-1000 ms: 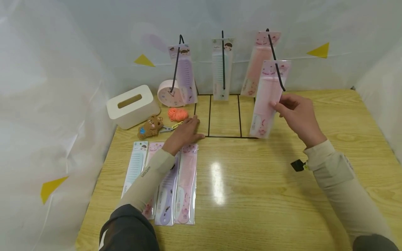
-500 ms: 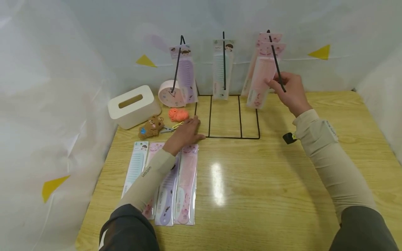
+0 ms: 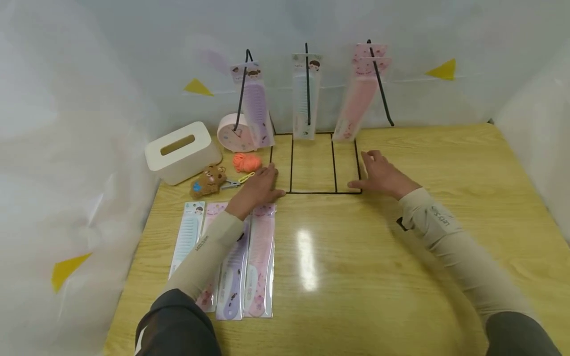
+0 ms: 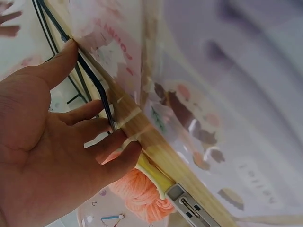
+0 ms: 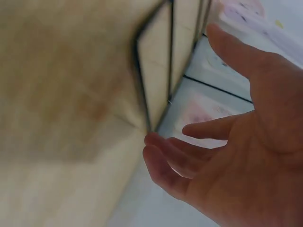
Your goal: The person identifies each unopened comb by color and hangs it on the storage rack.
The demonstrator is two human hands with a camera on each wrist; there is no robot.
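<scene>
Pale sheeting (image 3: 147, 44) backs a wood-grain desk (image 3: 356, 287), where a black wire rack (image 3: 311, 193) stands between two hands, well apart. Fingers extended, the left hand (image 3: 256, 190) lies at its front left corner; the right hand (image 3: 380, 175), fingers loosely spread, is at the front right one (whether it touches the wire, I cannot tell). Packaged combs (image 3: 256, 104) hang on the hooks (image 3: 308, 89); more packs (image 3: 260, 257) lie near the left sleeve (image 3: 205, 257).

Glossy wood table (image 3: 356, 282), smooth metal rack (image 3: 311, 193)
</scene>
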